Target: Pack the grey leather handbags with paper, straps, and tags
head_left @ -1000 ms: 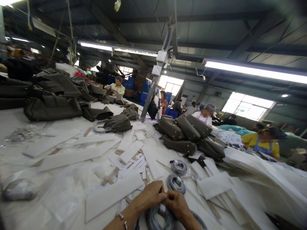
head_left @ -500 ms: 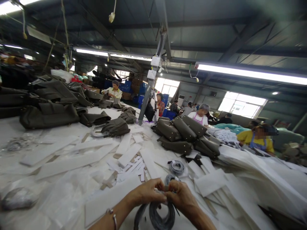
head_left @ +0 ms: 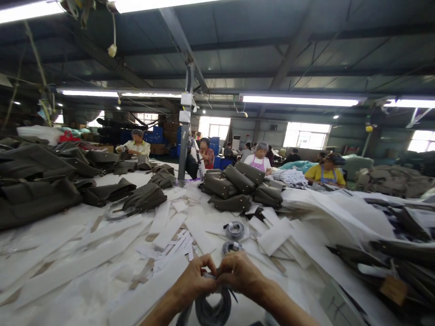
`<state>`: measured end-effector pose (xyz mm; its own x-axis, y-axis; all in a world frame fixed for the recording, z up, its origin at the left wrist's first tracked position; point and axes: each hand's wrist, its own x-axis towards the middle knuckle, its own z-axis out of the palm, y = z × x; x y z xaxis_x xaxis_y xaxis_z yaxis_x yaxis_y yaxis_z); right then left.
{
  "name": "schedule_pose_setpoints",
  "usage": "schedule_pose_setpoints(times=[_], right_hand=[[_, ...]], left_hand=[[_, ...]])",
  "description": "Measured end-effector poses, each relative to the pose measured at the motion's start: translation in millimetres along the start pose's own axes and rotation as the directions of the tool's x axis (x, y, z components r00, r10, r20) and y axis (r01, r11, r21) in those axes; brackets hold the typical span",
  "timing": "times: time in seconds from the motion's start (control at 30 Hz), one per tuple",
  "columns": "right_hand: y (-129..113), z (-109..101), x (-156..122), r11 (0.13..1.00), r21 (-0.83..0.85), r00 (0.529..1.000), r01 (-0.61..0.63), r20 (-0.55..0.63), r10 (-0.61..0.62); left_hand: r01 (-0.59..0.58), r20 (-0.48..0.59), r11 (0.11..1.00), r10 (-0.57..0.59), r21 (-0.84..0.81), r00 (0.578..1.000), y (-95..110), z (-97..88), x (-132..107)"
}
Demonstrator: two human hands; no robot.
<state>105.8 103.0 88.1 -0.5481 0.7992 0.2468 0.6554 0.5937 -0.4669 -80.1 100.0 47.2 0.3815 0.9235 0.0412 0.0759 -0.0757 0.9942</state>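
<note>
My left hand [head_left: 195, 280] and my right hand [head_left: 239, 274] meet at the bottom centre, both pinched on the top of a coiled grey strap [head_left: 212, 308] that hangs below them. Their fingertips touch over the coil. Two more grey coils lie on the table just beyond: the nearer coil [head_left: 231, 247] and the farther coil [head_left: 234, 229]. White strips [head_left: 170, 231] lie scattered around them.
The big white table [head_left: 50, 280] holds piles of dark olive bags at left [head_left: 37, 199] and centre [head_left: 238, 188]. White sheets [head_left: 340, 217] spill on the right. A grey pole [head_left: 184, 136] rises mid-table. Several other people work at the far side.
The view swung right and levelled. My hands stayed together on the coil and lifted it a little higher above the table.
</note>
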Motion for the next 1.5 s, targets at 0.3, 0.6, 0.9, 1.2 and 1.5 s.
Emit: schedule_pose_setpoints(times=[0.3,0.6,0.9,1.2,1.5], right_hand=[[-26.5,-14.6,-13.6,0.948,-0.276,0.976,0.159,0.190,-0.109],[-36.7,-9.2,-13.1,0.883,-0.429,0.980,0.189,0.133,-0.145],[-27.8,6.3,-15.1,0.793,-0.531,0.946,0.300,0.057,-0.320],[-30.0,9.2,-13.7,0.768,-0.504,0.866,0.395,-0.076,-0.495],[-38.8,7.0,-33.5,0.749,-0.498,0.849,0.437,-0.047,-0.526]], left_hand=[[-0.052,0.029,0.998,0.051,0.038,0.998,3.4,3.3,-14.8],[-0.162,0.066,0.863,0.148,0.479,0.987,30.5,5.0,-24.3],[-0.040,0.044,0.983,0.032,0.181,0.998,20.1,0.8,-20.6],[0.030,0.018,0.974,-0.027,-0.223,0.999,11.2,-4.4,-15.6],[0.160,0.144,0.929,-0.118,-0.333,0.983,13.3,-19.3,-19.3]])
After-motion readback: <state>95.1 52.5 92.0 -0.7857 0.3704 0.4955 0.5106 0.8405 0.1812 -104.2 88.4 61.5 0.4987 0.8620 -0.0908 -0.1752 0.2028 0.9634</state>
